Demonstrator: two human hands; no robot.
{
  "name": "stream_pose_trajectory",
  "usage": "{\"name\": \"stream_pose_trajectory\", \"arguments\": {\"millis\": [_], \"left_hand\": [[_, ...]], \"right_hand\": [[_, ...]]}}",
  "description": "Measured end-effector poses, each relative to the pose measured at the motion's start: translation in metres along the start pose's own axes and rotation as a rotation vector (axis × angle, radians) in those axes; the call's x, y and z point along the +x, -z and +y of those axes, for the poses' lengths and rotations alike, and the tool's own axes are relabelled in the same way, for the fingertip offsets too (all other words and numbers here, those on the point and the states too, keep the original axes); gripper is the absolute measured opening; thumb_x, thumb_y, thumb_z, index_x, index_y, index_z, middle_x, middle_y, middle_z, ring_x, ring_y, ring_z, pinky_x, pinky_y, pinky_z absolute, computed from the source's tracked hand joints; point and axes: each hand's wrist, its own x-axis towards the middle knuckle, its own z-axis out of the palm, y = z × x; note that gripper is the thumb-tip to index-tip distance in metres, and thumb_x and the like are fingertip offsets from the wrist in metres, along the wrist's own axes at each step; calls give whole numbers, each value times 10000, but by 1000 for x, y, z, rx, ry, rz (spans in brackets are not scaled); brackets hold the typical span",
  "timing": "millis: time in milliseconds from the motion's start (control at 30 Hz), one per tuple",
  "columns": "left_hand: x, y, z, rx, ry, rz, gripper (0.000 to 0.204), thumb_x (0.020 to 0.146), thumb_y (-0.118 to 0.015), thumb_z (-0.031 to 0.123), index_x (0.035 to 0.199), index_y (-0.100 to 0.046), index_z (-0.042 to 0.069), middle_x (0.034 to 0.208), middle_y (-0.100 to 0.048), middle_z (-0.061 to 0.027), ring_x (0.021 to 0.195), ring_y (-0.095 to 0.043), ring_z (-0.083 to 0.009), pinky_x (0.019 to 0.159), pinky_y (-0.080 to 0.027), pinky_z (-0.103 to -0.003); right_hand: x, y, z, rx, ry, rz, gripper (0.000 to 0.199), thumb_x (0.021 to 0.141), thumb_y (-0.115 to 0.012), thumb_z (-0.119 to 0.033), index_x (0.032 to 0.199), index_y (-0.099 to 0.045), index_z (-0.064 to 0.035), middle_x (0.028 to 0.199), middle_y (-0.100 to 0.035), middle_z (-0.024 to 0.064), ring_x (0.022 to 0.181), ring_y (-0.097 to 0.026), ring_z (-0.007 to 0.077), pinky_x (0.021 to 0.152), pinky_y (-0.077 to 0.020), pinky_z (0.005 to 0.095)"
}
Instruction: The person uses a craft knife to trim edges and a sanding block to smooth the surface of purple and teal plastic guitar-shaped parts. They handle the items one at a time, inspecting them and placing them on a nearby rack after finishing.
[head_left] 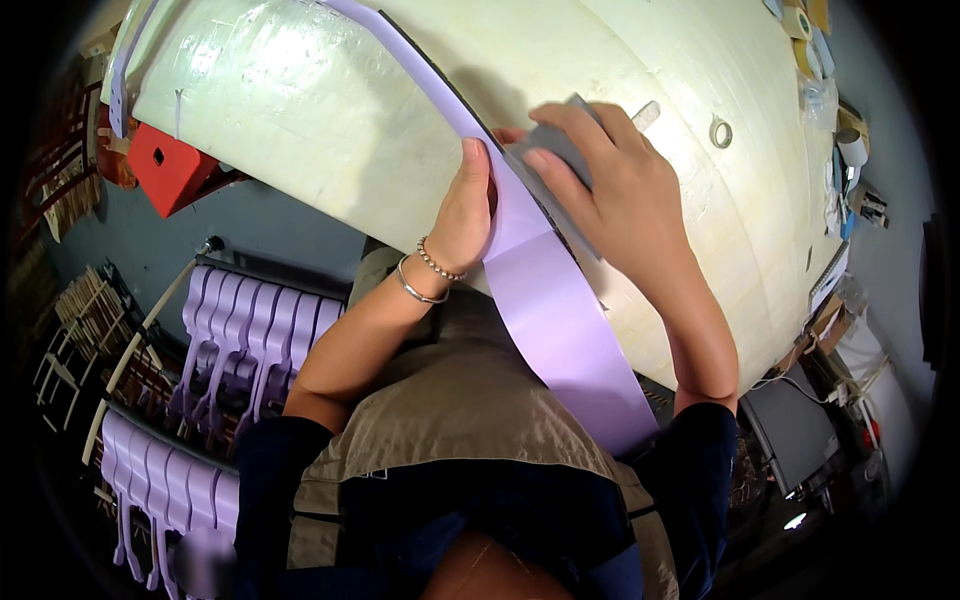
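Observation:
A long lilac strip with a dark edge runs from the far side of the pale table down to my lap, curving and widening toward me. My left hand grips its middle, thumb upright on the near face and fingertips showing behind the edge. In my right hand is a grey block, held between thumb and fingers. The block lies against or very close to the strip's dark edge, just right of my left hand. Its underside is hidden, so contact cannot be made out fully.
The glossy pale table fills the upper view. On it lie a small ring and a short flat piece; tape rolls sit at the far right. Lilac pieces hang on racks at left, below a red box.

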Motion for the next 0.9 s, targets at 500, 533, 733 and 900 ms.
{"name": "stream_pose_trajectory", "arguments": {"millis": [500, 533, 733, 900], "left_hand": [[-1, 3, -6, 57, 32, -79, 757, 910, -85, 635, 951, -525, 20, 781, -591, -98, 744, -609, -208, 714, -495, -326], [-2, 2, -5, 57, 31, -55, 756, 908, -90, 639, 948, -521, 19, 774, -585, -93, 747, -609, -208, 710, -494, -324], [1, 3, -7, -50, -16, -103, 628, 943, -171, 571, 1129, -383, 9, 812, -543, -91, 738, -609, -214, 687, -504, -343], [1, 6, -11, -52, -53, -134, 631, 938, -181, 576, 1167, -337, 8, 810, -536, -90, 734, -605, -213, 687, -504, -343]], "right_hand": [[63, -33, -11, 31, 17, 113, 272, 823, -622, -390, 960, -638, -155, 770, -589, 126, 584, -620, 288, 501, -494, 349], [62, -33, -11, 35, 22, 105, 274, 823, -622, -391, 959, -639, -154, 765, -590, 126, 580, -620, 288, 498, -494, 349], [119, -46, -25, -59, 12, 98, 293, 820, -617, -417, 962, -643, -162, 733, -595, 128, 566, -617, 293, 475, -493, 347], [99, -47, -22, -80, 34, 106, 305, 848, -576, -430, 976, -639, -160, 776, -605, 146, 568, -621, 286, 472, -490, 347]]}}
